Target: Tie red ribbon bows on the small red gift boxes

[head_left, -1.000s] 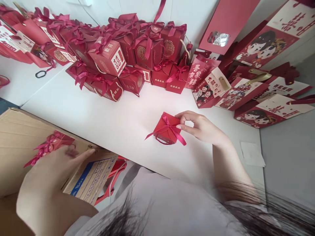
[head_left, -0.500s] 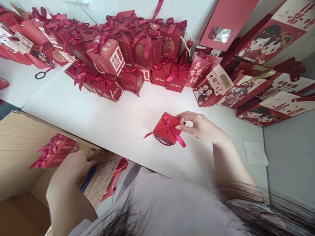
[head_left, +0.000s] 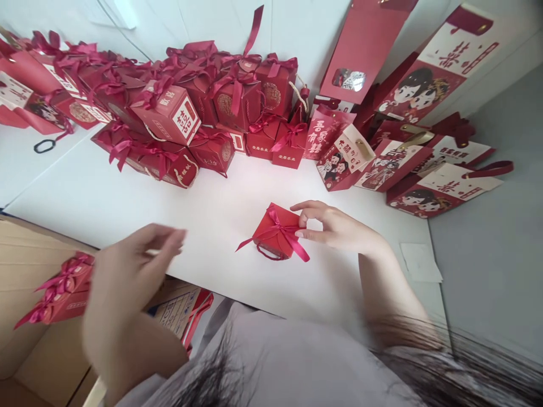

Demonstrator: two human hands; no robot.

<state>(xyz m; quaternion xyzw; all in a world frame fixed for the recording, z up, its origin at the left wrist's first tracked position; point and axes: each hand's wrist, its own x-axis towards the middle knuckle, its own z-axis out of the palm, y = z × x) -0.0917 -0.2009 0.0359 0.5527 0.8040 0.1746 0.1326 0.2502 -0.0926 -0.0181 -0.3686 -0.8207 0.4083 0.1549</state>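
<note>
The left hand (head_left: 123, 277) has moved up and to the right, away from the carton (head_left: 38, 232), and is now in the air by the near edge of the worktop (head_left: 212, 209). It is a bit blurry. Its fingers are loosely bent, and I can see nothing in it. The right hand (head_left: 333, 226) stays by the red box (head_left: 271, 240), as it was a second ago. Its thumb and fingers are at the right side of the box. I cannot tell if they grip it or just touch it.

The red box is on the worktop, between the two hands and nearer the right one. A pink bow (head_left: 278, 225) is tied on top, with one end out to the left and one down to the right. A dark red cord (head_left: 271, 256) hangs in a loop on its near side.

On the left, the carton has small boxes (head_left: 70, 291) with pink bows in it. At the far side of the worktop is a big heap of red boxes (head_left: 237, 99) with bows. To the right of the heap are gift bags (head_left: 441, 192), some with cartoon faces. A black ring (head_left: 44, 146) lies far left, and a sheet of paper (head_left: 419, 262) is near the right edge.
</note>
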